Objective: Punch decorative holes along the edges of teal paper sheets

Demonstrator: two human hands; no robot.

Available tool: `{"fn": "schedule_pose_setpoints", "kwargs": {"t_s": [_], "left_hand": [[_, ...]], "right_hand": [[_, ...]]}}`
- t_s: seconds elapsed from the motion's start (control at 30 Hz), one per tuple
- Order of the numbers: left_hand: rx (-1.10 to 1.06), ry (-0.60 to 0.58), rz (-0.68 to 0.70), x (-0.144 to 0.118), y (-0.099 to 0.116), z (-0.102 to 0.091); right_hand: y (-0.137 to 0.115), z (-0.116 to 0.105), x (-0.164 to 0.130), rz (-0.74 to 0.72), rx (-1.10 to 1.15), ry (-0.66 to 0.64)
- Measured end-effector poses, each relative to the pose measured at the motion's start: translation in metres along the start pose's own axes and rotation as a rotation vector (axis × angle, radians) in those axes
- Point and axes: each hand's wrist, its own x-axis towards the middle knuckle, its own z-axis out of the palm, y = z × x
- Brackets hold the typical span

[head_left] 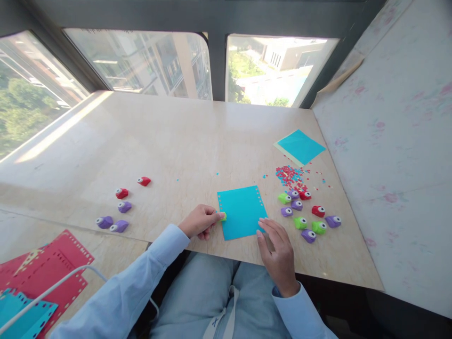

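Note:
A square sheet of blue paper [242, 212] lies near the front edge, with small punched holes along the upper parts of its left and right sides. My left hand [202, 221] grips a small green paper punch [223, 216] at the sheet's left edge, thumb on top. The punch is mostly covered by the fingers. At the lower right corner, my right hand [277, 249] rests its fingertips on the paper, fingers stretched out and thumb apart. Right of it sit several green, purple and red paper punches [300, 222].
Red and blue confetti [289, 177] is heaped behind the punches, before more blue paper [301, 147]. Several red and purple punches [121, 207] stand at the left. Punched red sheets [52, 268], blue sheets [26, 313] and a white cable [52, 294] occupy the lower left. A papered wall [388, 141] bounds the right.

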Motion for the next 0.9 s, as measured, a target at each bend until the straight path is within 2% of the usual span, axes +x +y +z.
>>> {"fn": "schedule_pose_setpoints", "kwargs": {"t_s": [0.2, 0.3, 0.47, 0.63, 0.77, 0.9], "left_hand": [[0.148, -0.046, -0.056, 0.002, 0.011, -0.004], [0.302, -0.056, -0.097, 0.001, 0.021, -0.004], [0.528, -0.009, -0.146, 0.008, 0.038, -0.004], [0.498, -0.059, -0.200, 0.029, 0.044, -0.006], [0.393, -0.066, -0.149, 0.043, 0.039, -0.008], [0.352, -0.068, -0.116, 0.045, 0.033, -0.008]], "right_hand": [[0.001, 0.000, 0.000, -0.003, 0.014, 0.005], [0.001, -0.001, 0.000, -0.008, 0.011, 0.007], [0.001, -0.001, -0.001, -0.001, 0.018, 0.006], [0.000, -0.001, 0.000, 0.004, 0.038, 0.010], [-0.001, -0.003, 0.002, 0.004, 0.066, 0.018], [-0.001, -0.003, 0.003, -0.003, 0.088, 0.012]]}}
